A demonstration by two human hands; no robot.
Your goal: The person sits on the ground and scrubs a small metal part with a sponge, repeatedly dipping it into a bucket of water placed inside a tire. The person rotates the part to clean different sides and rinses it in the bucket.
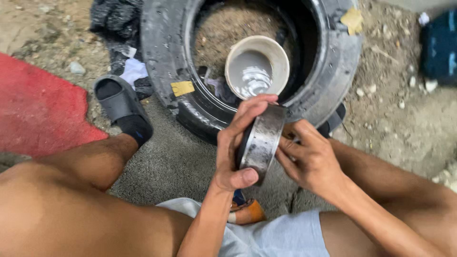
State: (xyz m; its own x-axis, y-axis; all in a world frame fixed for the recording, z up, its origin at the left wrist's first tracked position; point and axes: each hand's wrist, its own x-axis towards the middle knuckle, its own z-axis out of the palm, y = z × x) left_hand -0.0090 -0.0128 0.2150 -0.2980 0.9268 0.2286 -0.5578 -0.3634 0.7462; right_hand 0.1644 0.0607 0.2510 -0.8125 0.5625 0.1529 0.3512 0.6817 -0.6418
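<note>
My left hand (235,147) grips a grimy metal ring, a bearing-like part (262,140), held on edge with fingers over its top and thumb under it. My right hand (309,159) presses against the ring's right face, fingers spread on it. Just beyond the hands stands a round white bowl (257,66) with grey liquid, set inside a black tyre (164,47) that lies flat on the ground.
My left foot in a black slipper and sock (121,107) rests beside the tyre. A red painted patch (38,112) covers the ground at left. Black plastic and a white rag (133,71) lie behind the slipper. An orange-handled tool (247,212) lies between my knees. A dark blue object (440,45) sits far right.
</note>
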